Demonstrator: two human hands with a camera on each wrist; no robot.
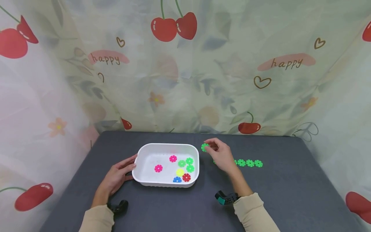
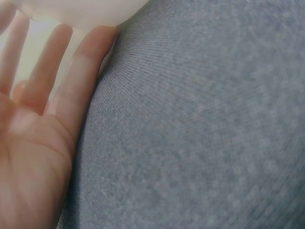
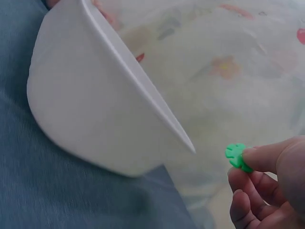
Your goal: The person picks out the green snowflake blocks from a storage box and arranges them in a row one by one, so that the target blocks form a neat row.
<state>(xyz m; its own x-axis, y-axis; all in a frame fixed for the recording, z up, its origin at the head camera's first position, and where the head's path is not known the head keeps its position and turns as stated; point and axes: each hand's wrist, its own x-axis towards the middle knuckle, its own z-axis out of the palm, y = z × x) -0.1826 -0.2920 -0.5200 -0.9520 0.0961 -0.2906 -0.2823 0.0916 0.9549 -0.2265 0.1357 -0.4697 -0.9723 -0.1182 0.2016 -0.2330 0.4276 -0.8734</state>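
Note:
My right hand (image 1: 222,157) pinches a green notched plastic disc (image 1: 204,147) between thumb and fingers, just right of the white basin (image 1: 166,184). In the right wrist view the green disc (image 3: 236,156) shows at the fingertips, past the basin's rim (image 3: 138,78). My left hand (image 1: 115,176) rests against the basin's left side, its fingers extended. The left wrist view has these fingers (image 2: 86,62) touching the basin's pale wall (image 2: 86,12). Several discs lie inside the basin: green (image 1: 189,160), pink (image 1: 158,168), yellow (image 1: 180,172), red (image 1: 186,177) and blue (image 1: 177,179).
A row of green discs (image 1: 250,163) lies on the dark table (image 1: 191,209), running to the right; my right hand partly hides its left portion. Behind the table hangs a patterned curtain (image 1: 185,80), with more curtain at both sides.

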